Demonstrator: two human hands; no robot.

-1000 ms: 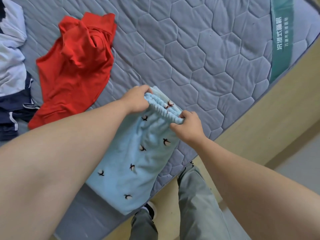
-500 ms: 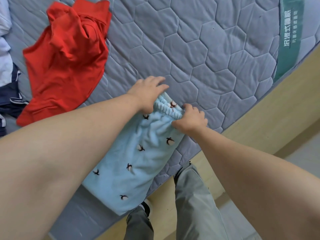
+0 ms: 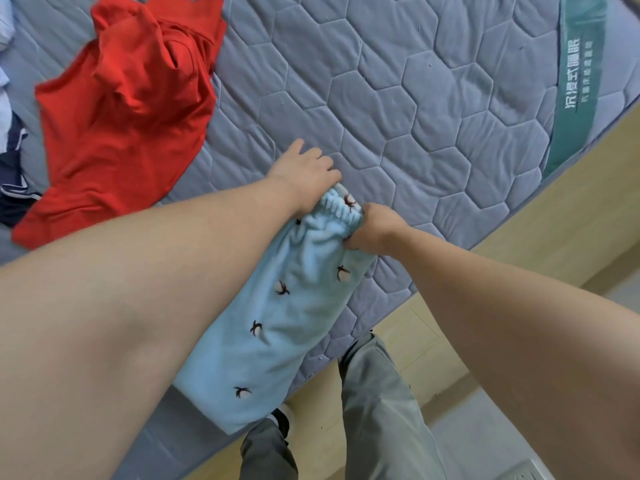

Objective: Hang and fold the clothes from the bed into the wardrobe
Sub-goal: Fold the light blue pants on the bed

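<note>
Light blue trousers (image 3: 273, 327) with small dark bird prints lie folded lengthwise on the grey quilted mattress (image 3: 398, 109), reaching to its near edge. My left hand (image 3: 304, 174) grips the left end of their elastic waistband. My right hand (image 3: 374, 230) grips the right end of the waistband, fingers curled into the cloth. The waistband is bunched between both hands. A crumpled red shirt (image 3: 128, 112) lies on the mattress to the far left, apart from the trousers.
White and dark navy clothes (image 3: 10, 161) are piled at the left edge of the view. A green label strip (image 3: 575, 84) crosses the mattress at the right. The wooden bed frame (image 3: 554, 233) runs along the mattress edge. My grey trouser legs (image 3: 381, 410) stand beside it.
My left hand opened over the waistband half a second ago and now grips it again. Both hands have drawn closer together, bunching the waistband.
</note>
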